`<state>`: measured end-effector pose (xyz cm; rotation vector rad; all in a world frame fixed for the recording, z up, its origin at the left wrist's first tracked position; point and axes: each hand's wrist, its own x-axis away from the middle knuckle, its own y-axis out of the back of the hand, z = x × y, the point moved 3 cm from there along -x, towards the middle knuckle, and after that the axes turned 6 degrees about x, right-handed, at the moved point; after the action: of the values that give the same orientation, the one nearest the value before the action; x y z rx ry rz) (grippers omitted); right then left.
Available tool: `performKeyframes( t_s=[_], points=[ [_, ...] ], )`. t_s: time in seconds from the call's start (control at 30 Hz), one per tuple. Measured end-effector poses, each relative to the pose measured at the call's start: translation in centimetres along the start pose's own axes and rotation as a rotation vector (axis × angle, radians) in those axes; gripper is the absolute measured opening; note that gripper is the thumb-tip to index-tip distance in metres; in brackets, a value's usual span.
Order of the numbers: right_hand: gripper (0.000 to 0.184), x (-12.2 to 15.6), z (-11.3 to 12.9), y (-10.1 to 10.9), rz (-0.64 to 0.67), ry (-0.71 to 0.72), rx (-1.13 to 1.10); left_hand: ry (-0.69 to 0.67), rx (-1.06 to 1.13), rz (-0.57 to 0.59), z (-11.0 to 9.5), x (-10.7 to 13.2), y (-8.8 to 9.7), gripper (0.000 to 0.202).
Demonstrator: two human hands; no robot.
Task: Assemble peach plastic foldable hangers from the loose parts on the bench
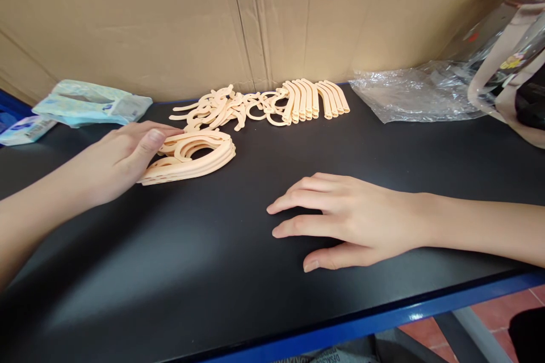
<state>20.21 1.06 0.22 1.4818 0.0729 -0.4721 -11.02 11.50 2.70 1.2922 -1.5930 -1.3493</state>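
Note:
My left hand [121,156] rests on the left end of a stack of peach plastic curved frames [196,156] on the black table [213,272]; its fingers lie over the stack's top and the thumb presses its side. My right hand [344,221] lies flat on the table to the right, fingers stretched out, holding nothing. Behind the stack lies a loose pile of peach hooks and rings [225,108], with a neat row of bent peach tubes [313,99] beside it.
A cardboard wall [255,17] stands along the table's back. Tissue packs [89,103] lie at the back left. Crinkled clear plastic bags [409,93] and clear visor sheets [506,57] sit at the back right. The table's blue front edge [383,317] runs near me.

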Motion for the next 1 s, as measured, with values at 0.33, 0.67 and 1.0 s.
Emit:
performKeyframes(
  t_s=[0.33,0.67,1.0],
  points=[
    [0.038,-0.1,-0.1,0.1,0.01,-0.003,0.002,-0.014,-0.013,0.001,0.3,-0.1,0.0,0.116],
    [0.039,0.0,-0.1,0.0,0.014,-0.005,-0.003,-0.076,-0.028,0.018,1.1,-0.4,-0.3,0.106],
    [0.038,0.0,-0.1,0.0,0.014,-0.009,-0.003,0.007,-0.057,0.02,0.0,-0.2,-0.1,0.11]
  ],
)
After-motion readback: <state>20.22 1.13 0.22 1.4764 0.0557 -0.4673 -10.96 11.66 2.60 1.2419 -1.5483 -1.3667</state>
